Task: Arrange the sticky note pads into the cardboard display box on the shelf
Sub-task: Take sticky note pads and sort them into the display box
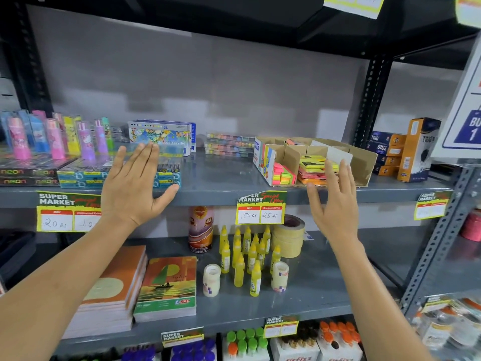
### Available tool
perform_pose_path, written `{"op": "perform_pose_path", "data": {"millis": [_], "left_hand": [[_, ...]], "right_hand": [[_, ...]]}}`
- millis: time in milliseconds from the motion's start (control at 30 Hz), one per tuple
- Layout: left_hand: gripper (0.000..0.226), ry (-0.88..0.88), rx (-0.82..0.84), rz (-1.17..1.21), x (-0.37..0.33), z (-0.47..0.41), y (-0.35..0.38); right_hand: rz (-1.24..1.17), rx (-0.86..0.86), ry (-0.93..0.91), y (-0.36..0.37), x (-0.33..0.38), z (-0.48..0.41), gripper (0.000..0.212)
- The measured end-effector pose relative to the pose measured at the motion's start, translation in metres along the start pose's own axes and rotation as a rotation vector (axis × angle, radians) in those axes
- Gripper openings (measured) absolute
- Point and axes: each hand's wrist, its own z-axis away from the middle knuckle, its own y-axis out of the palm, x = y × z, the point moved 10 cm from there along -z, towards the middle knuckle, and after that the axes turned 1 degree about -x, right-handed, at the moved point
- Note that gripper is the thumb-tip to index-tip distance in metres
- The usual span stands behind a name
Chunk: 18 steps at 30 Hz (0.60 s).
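The cardboard display box (364, 165) sits on the upper grey shelf at the right, with dividers inside. Neon sticky note pads (311, 165) in yellow, pink and orange lie stacked in its middle section, and pink and green strips (283, 175) fill its left section. My right hand (335, 201) is raised in front of the box, fingers spread, holding nothing. My left hand (135, 183) is raised flat and open in front of the pencil packs at the left, also empty.
Oil pastel boxes (161, 134), pencil packs (166, 175), neon boxes (26, 175) and colourful lighters (54, 136) fill the left of the upper shelf (221, 178). Orange boxes (413, 152) stand right of the display box. Below are notebooks (166, 285), glue bottles (247, 254), tape rolls (289, 235).
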Motion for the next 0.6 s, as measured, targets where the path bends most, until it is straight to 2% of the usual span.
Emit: {"op": "perform_pose_path", "data": {"millis": [167,600], "left_hand": [[0.086,0.002,-0.005,0.002,0.0,0.0,-0.001],[0.085,0.007,-0.044,0.002,-0.001,0.001,-0.003]], "right_hand": [[0.07,0.112,-0.01,0.022,-0.002,0.028,0.072],[0.18,0.15,0.02,0.034,-0.001,0.023,0.073]]}}
